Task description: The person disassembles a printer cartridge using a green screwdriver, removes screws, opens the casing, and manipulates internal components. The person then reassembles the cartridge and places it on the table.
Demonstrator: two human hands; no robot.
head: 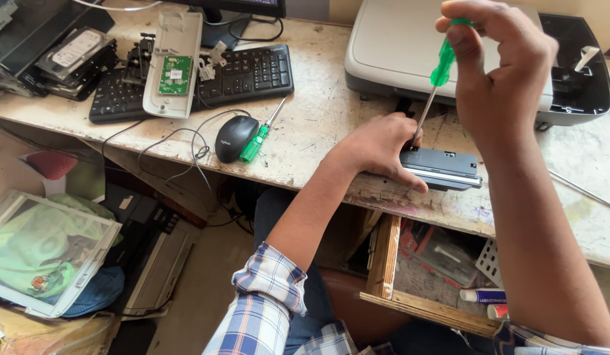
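Closest to the lens are the plaid shirt cuffs at the bottom edge, with an open wooden drawer just right of them holding a couple of tubes; going from the left, there's a clear plastic sleeve with green stuff inside down on the floor; up on the scuffed desk sit a stack of hard drives, a black keyboard with a grey plastic cover and a little green circuit board lying on it, then a black mouse touching a spare green-handled screwdriver; mid-desk the left hand is pressed flat on a small black module, fingers spread over its left end, pinning it near the desk edge; the right hand is closed tight round the green screwdriver, held nearly upright, tip meeting the module right beside the left hand's fingers; behind them sits a grey printer.
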